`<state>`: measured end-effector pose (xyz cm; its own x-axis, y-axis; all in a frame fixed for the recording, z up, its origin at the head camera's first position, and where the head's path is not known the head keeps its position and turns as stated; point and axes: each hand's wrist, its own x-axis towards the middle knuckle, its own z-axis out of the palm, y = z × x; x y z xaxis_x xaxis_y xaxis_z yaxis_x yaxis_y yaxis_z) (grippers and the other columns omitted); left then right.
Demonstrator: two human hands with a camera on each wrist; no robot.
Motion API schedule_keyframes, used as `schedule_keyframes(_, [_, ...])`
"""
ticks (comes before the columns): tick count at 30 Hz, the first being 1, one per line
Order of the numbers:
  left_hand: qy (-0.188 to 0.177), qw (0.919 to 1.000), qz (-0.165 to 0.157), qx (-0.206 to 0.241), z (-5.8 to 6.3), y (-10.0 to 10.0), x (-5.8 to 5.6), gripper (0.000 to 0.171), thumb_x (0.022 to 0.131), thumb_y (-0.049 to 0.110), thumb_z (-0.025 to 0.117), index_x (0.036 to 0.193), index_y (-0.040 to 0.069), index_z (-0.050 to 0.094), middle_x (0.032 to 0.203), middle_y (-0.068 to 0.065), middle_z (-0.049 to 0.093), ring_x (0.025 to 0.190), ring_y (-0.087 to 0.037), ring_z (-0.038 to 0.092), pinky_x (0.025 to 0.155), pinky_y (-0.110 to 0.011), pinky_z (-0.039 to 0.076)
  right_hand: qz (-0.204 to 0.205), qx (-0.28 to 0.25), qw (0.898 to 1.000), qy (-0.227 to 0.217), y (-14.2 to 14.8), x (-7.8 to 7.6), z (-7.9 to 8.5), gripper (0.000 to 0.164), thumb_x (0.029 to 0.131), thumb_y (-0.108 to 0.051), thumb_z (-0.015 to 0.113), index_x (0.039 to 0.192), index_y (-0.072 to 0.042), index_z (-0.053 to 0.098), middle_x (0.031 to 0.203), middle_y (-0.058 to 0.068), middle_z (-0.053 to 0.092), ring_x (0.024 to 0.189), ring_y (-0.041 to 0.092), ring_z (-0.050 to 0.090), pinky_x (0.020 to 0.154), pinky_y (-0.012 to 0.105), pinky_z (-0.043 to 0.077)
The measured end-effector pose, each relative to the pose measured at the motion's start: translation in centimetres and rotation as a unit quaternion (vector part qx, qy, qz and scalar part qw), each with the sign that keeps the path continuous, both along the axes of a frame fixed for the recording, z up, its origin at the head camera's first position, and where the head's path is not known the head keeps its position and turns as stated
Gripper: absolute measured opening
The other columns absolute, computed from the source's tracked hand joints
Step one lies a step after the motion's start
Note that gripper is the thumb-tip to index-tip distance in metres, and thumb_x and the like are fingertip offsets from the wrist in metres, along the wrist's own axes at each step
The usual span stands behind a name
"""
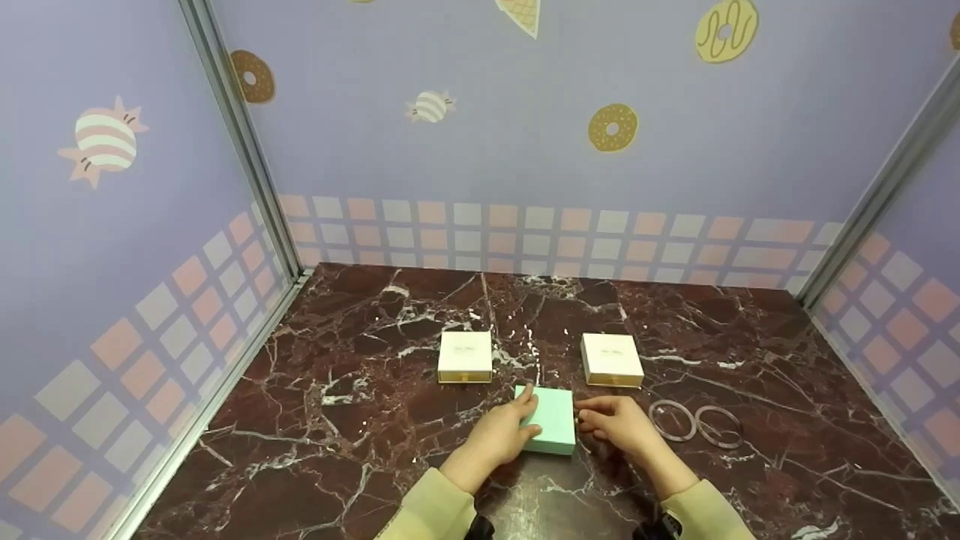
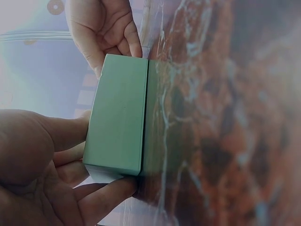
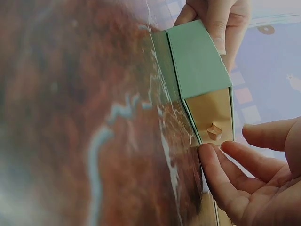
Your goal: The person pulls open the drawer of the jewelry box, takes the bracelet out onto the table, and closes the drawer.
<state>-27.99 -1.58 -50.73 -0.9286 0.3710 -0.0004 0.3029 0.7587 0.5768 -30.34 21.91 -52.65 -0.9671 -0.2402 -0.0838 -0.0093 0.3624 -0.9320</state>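
One mint-green box (image 1: pixel 553 421) sits on a dark marbled table (image 1: pixel 300 450), clasped on its left side by the left hand (image 1: pixel 496 435). Beside its gold tab (image 3: pixel 214 132), the right hand (image 1: pixel 621 424) holds thumb and fingers apart.

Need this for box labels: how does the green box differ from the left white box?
Contact: the left hand grips the green box; the left white box is untouched.
Pose: the green box's gold face points right, the left white box's toward the person.
Color: the green box is mint, the left white box off-white.
Shared: both have a gold face.
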Motion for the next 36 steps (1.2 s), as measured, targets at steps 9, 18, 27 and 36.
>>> schedule_keyframes(9, [-0.005,0.9999,-0.01,0.006,0.0,-0.2,-0.1,0.062,0.102,0.031,0.065,0.155,0.006,0.045,0.169,-0.009,0.031,0.142,-0.036,0.051,0.115,-0.05,0.047,-0.072,0.022,0.997,0.009,-1.0,-0.8,0.4,0.03,0.1,-0.007,0.064,0.124,0.009,0.07,0.125,0.026,0.071,0.104,0.023,0.071,0.086,0.038,0.064])
schedule_keyframes(18, [-0.014,0.9997,-0.014,-0.013,0.1,-0.1,-0.1,0.088,0.085,0.037,0.084,0.156,0.005,0.043,0.17,-0.01,0.029,0.145,-0.037,0.048,0.118,-0.049,0.045,-0.077,0.007,0.997,0.004,-2.1,-2.1,0.0,0.031,0.1,-0.008,0.063,0.128,0.004,0.07,0.124,0.023,0.072,0.106,0.022,0.069,0.084,0.036,0.061])
schedule_keyframes(27, [-0.007,0.9997,-0.001,-0.022,0.2,0.1,0.0,0.083,0.086,0.029,0.084,0.155,0.005,0.044,0.169,-0.007,0.032,0.143,-0.034,0.051,0.116,-0.046,0.047,-0.054,0.01,0.998,0.012,-2.3,-2.8,-0.2,0.031,0.096,-0.006,0.067,0.125,0.005,0.071,0.114,0.019,0.076,0.087,0.01,0.064,0.074,0.022,0.053])
schedule_keyframes(36, [-0.005,0.9998,0.006,-0.019,0.1,0.1,-0.1,0.083,0.085,0.027,0.085,0.155,0.008,0.046,0.168,-0.006,0.034,0.143,-0.035,0.05,0.116,-0.048,0.047,-0.044,0.029,0.998,0.022,-2.2,-2.9,-0.3,0.03,0.096,-0.005,0.066,0.123,0.005,0.072,0.116,0.019,0.075,0.084,0.011,0.061,0.072,0.022,0.05])
